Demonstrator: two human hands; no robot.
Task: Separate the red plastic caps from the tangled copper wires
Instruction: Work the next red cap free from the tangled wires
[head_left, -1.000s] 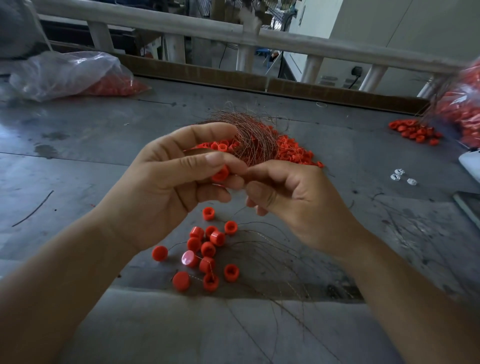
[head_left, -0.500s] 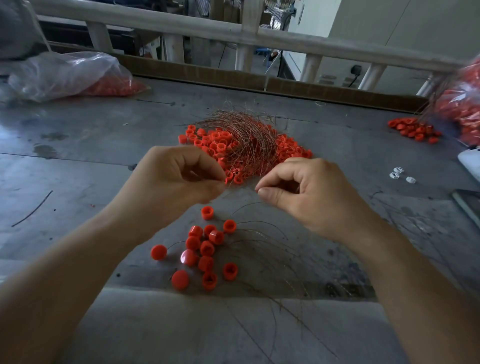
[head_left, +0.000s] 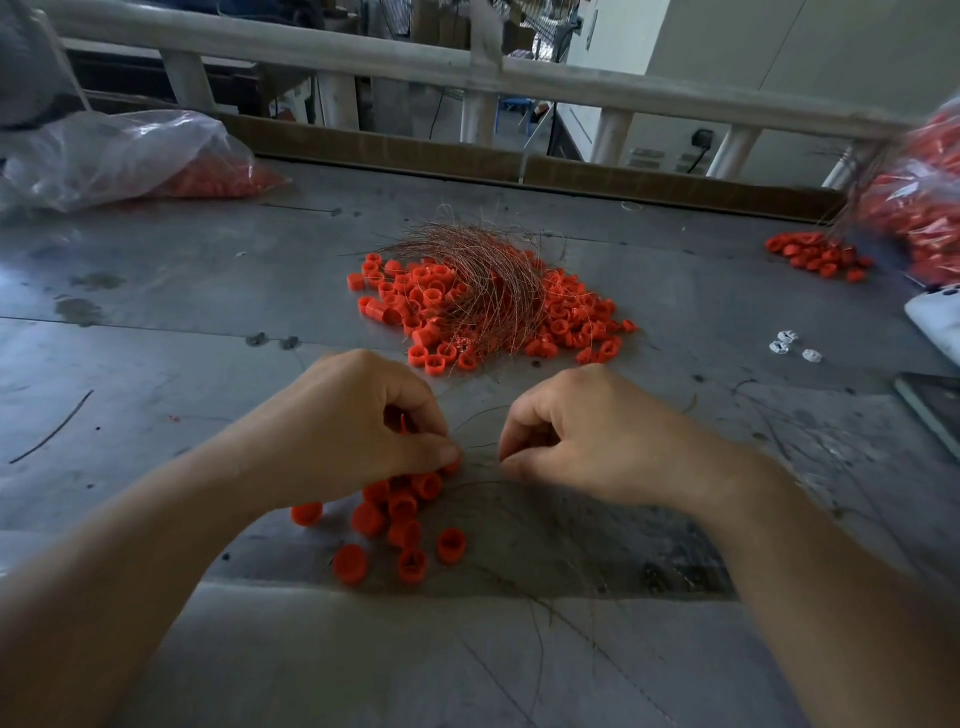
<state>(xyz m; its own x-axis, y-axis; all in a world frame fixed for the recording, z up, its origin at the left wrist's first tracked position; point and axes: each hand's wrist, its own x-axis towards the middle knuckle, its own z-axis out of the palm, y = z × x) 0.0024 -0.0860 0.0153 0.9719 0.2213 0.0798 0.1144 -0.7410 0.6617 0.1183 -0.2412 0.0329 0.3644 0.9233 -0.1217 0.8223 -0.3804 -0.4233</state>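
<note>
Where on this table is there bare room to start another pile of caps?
Bare table lies between the plastic bag and the tangled pile. Crowded: sorted caps by the left hand, stray wires near the right hand.

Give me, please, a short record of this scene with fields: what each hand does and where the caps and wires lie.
left hand: fingers curled, pinching a red plastic cap, mostly hidden
right hand: thumb and forefinger appear to pinch a thin wire strand
unsorted pile: tangled copper wires lying on round red caps, beyond the hands
separated caps: small loose group on the grey metal table, partly under the left hand
clear plastic bag: far left, red caps inside
</note>
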